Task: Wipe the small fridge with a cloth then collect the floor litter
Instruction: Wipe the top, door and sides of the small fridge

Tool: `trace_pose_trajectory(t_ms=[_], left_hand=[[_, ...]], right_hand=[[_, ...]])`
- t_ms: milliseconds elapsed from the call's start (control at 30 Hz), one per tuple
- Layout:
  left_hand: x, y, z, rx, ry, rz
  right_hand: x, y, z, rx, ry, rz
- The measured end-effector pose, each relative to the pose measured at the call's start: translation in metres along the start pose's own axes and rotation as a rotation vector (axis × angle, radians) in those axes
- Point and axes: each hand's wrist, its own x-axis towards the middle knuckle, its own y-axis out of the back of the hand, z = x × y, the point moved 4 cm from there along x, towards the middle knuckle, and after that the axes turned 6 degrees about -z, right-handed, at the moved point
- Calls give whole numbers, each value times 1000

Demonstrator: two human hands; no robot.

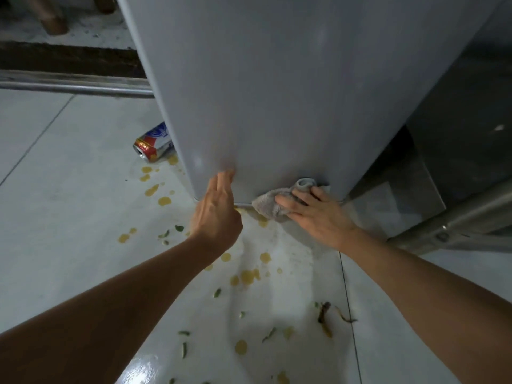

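I can read no text anywhere; the can (154, 144) left of the fridge (277, 92) shows only a blurred blue-and-red logo.

My left arm reaches in from the near left, bare to the wrist, and my left hand (217, 210) stands edge-on with its fingers straight and close together, their tips touching the fridge (277, 92) low on its front. My right arm comes in from the near right, and my right hand (318, 214) lies palm-down with fingers spread. It presses the cloth (270, 203) to the bottom edge, a fold of it sticking up between two fingers.
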Motion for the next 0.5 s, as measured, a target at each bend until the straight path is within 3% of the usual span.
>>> trace_pose_trajectory(t_ms=[133,300,367,500], left_hand=[[-3,4,23,140,-132,3],[0,13,55,445,-480,66],[4,11,58,506,-539,26],[5,-1,57,577,-595,-72]], right_hand=[[-4,11,3,-55,24,-6],[-27,36,39,104,-282,200],[-31,34,43,114,-292,249],[-31,9,31,92,-222,142]])
